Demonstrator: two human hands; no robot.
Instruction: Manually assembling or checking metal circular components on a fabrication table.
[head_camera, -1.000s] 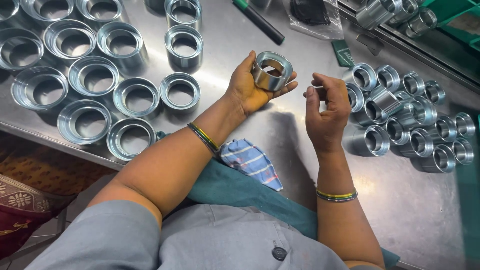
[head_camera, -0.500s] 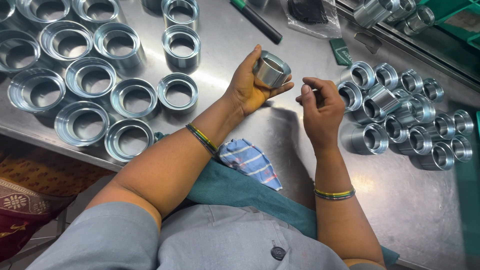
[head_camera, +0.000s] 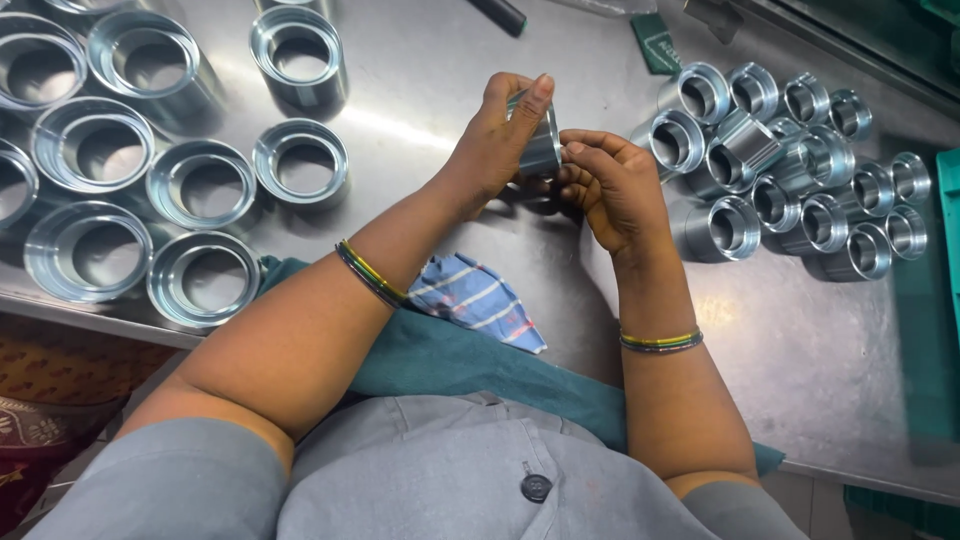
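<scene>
Silver sleeve — blue-striped cloth, teal.

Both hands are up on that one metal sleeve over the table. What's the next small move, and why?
Probably a slight turn of the metal sleeve in the left hand so the right hand can work round its rim. The left hand grips it from behind with fingers over the top, and the right fingertips sit right at its lower edge, touching or nearly so.

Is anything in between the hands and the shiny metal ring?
No. The left hand already grips the metal ring, and the right hand touches its side. Nothing visible sits between them.
</scene>
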